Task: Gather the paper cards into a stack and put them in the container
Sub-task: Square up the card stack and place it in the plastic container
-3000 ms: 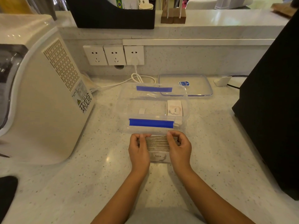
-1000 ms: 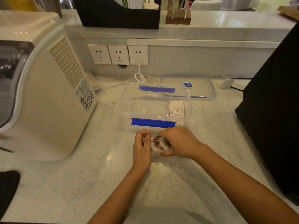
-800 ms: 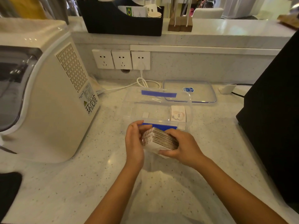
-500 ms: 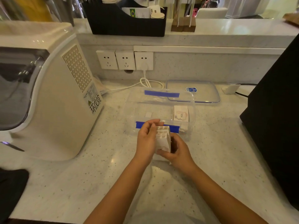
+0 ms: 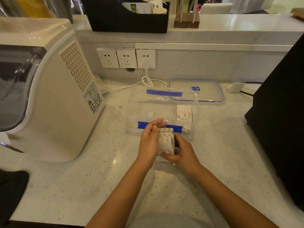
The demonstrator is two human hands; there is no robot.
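Where the pale speckled counter (image 5: 82, 186) meets the back wall, a big cream appliance (image 5: 49, 99) fills the left side w/ a black box (image 5: 283, 112) at far right. Between them sits the clear container (image 5: 131, 102), open, blue clips front & back, w/ a few cards (image 5: 184, 113) already lying in its right end. Its lid (image 5: 205, 89) lies flat just behind-right, touching the counter. Just in front of the container, above the counter, the stack of cards (image 5: 165, 140) stands on edge, clamped betw. both hands: left hand (image 5: 148, 143) flat vs. its left face, fingers straight; right hand (image 5: 184, 153) cupped round right side & bottom, thumb under.
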